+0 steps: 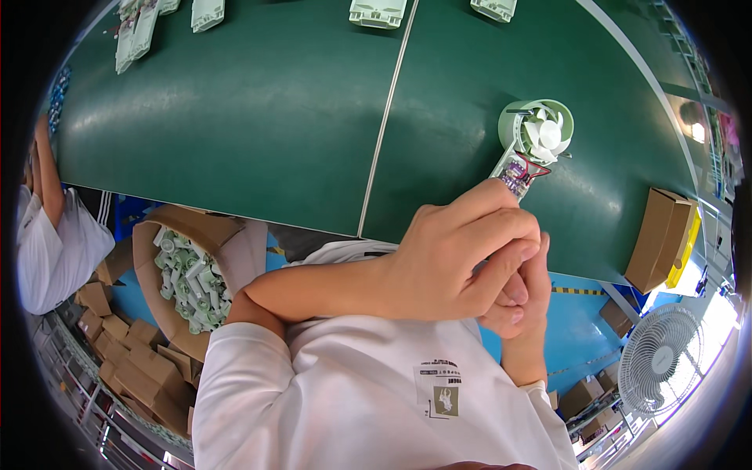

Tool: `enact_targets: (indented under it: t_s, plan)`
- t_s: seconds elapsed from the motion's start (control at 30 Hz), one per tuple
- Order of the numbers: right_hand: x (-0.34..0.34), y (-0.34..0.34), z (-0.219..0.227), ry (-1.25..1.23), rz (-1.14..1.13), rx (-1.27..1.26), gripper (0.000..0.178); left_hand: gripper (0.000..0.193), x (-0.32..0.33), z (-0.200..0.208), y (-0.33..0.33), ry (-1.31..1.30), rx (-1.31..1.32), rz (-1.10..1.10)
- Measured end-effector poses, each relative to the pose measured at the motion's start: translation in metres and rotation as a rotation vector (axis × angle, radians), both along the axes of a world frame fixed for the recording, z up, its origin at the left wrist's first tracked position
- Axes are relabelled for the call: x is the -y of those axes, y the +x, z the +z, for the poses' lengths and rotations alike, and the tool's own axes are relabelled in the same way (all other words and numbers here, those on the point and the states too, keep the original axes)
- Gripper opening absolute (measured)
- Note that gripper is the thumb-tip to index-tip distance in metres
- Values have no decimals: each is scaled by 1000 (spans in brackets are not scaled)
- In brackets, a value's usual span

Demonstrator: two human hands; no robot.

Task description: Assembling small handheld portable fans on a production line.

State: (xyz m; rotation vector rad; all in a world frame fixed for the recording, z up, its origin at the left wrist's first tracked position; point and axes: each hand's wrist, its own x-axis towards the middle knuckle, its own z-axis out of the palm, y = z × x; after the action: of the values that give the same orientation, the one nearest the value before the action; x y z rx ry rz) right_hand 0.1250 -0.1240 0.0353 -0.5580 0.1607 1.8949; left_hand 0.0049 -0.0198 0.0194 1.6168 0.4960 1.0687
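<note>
Where the fan unit (pixel 548 133) is sitting: over the right-hand part of the table (pixel 258 117), well to the right of the pale seam (pixel 382 137); whether it is resting on the surface or being held clear of it, I cannot tell.
Way from the hands: the round pale-green housing (pixel 506 121) is standing ahead of the left hand (pixel 462 251) and the right hand (pixel 534 301), slightly to their right.
Long axis: the handle (pixel 502 163) is running from the housing back toward the hands, slanting a little left, its near end hiding behind the left hand.
Circuit board (pixel 515 174): it is lying along the handle, just beyond the left knuckles, with red wires (pixel 535 166) looping out rightward.
Nearer hand: the left one is lying closer; the right is sitting behind it, nearer the body.
Fingers: both sets are overlapping, bent and touching; the knuckles are hiding anything pinched between them, and whether the left is gripping the handle, I cannot tell.
</note>
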Motion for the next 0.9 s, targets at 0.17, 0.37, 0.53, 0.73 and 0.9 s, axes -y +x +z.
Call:
enact_targets:
  t_s: [0.17,0.37,0.53,0.73,0.9]
  plan:
    - [0,7,-5,-313,-219,62,67,9,4,11,-5,183,39,21]
    - [12,71,16,139,-404,330,62,10,-43,6,-43,75,99,202]
    - [75,249,43,-400,-886,1727,32,11,-86,-4,-38,414,-171,684]
    - [179,461,2,-576,309,2426,49,37,-25,-11,-37,557,-412,-11]
    - [145,433,-8,-575,54,1898,40,41,-4,-23,-28,726,-635,-78]
